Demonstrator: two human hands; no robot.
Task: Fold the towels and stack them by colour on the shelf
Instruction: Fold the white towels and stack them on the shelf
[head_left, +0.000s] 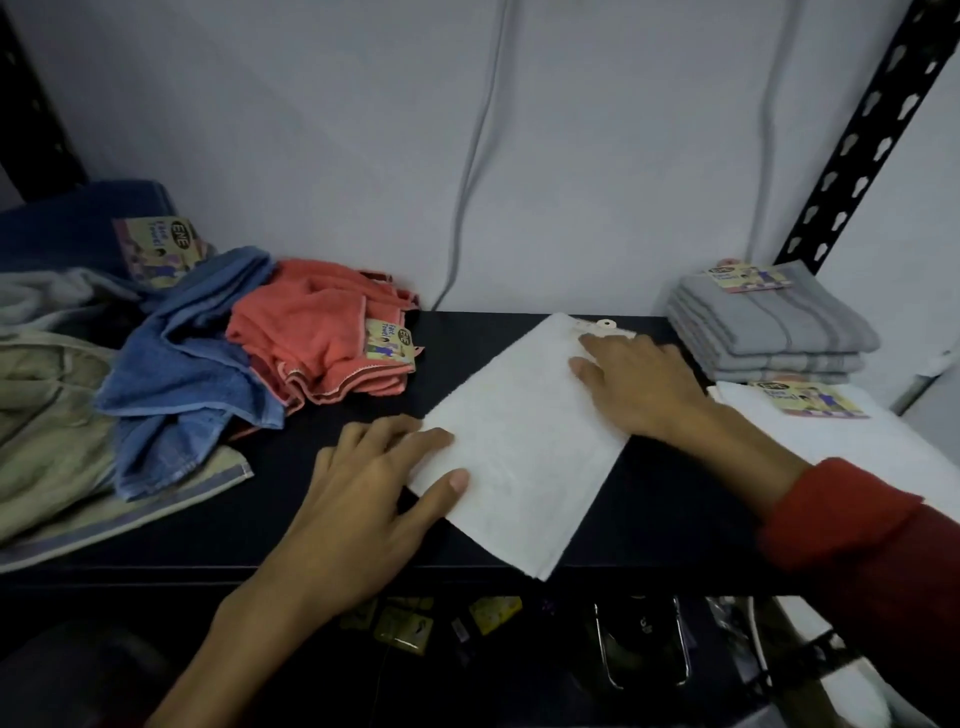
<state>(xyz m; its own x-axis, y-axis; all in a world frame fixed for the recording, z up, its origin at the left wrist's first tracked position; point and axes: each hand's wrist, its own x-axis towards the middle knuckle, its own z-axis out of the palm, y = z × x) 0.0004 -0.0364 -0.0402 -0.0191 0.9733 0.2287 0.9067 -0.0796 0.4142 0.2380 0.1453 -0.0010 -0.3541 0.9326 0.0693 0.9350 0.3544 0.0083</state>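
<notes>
Two spread hands, left hand (382, 483) and right hand (641, 382), flat on white towel (524, 441).

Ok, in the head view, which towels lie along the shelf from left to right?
Crumpled beige towel → crumpled blue towel → crumpled coral towel → flat white towel under both hands → folded grey towel stack.

"ENE Face Towel" card tag (390, 340) on coral towel (317, 332), same on grey stack (769, 332)

Both the left hand (374, 483) and right hand (639, 384) lie flat, fingers straight.
</notes>
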